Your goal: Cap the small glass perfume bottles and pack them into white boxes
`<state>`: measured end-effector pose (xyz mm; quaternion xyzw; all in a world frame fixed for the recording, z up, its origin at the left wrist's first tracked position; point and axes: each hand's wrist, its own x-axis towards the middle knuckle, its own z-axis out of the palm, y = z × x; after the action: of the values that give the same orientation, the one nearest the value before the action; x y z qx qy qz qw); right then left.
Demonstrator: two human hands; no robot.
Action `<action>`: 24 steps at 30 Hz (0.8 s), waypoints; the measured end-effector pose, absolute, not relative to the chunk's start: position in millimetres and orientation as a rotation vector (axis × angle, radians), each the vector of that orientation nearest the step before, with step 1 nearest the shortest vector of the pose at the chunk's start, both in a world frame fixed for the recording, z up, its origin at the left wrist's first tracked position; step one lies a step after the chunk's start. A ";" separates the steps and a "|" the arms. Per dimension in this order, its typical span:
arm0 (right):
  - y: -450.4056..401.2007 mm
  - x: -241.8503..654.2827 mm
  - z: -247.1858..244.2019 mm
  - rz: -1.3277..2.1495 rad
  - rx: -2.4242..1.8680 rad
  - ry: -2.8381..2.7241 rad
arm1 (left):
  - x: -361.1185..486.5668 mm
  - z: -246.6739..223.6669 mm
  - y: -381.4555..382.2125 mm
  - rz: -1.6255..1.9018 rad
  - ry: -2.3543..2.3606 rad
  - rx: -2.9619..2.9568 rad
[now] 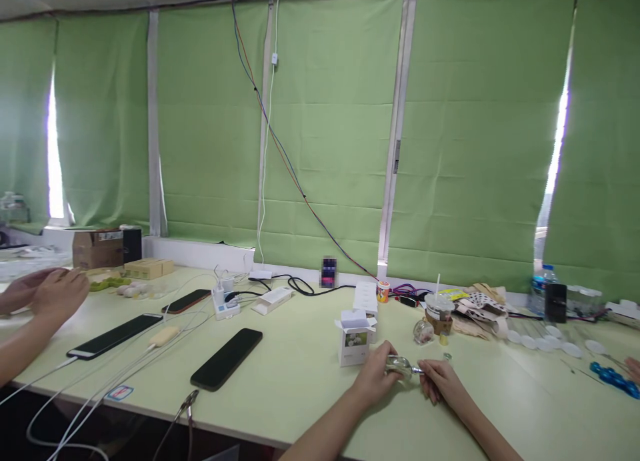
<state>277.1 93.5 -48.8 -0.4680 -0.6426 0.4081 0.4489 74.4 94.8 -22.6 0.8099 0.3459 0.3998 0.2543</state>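
Low over the table, my left hand is closed round a small clear glass bottle lying on its side, its neck pointing right. Fingers pinched, my right hand is at the neck end, on a thin shiny metallic piece. Just behind my left hand stands an open white box with a flower picture. Beyond my hands are a round glass bottle and a small gold cap. A small greenish glass or metal item sits behind my right hand.
Phones, cables and a power strip lie left on the table. Another person's hands are at far left; fingers show at far right. A drink cup, cloth, white discs and blue item are right.
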 end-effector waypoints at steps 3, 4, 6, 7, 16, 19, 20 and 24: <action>93.1 275.3 -49.5 1.028 -1.181 -1.576 | 74.7 -22.8 94.6 1.087 0.933 2.189; 93.2 274.7 -49.7 1.026 -1.186 -1.565 | 74.9 -23.0 94.8 1.088 0.935 2.184; 93.8 273.8 -49.8 1.019 -1.192 -1.540 | 75.4 -23.5 95.5 1.090 0.949 2.170; 94.3 273.6 -49.7 1.014 -1.193 -1.527 | 75.7 -23.8 95.9 1.089 0.958 2.161; 92.5 278.2 -38.0 0.809 -0.995 -1.471 | 76.9 -26.8 100.6 1.110 1.031 2.074; 90.6 279.4 -35.1 0.728 -0.960 -1.559 | 76.6 -27.3 101.3 1.102 1.039 2.071; 90.3 279.6 -35.1 0.721 -0.960 -1.582 | 76.5 -27.3 101.2 1.103 1.040 2.073; 90.7 280.1 -38.8 0.733 -0.974 -1.614 | 76.7 -26.6 99.7 1.096 1.045 2.097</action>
<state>280.1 90.7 -38.8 -0.4080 -0.6764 0.3070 0.5309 76.7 99.7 -26.6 0.7797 0.3885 0.4076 0.2738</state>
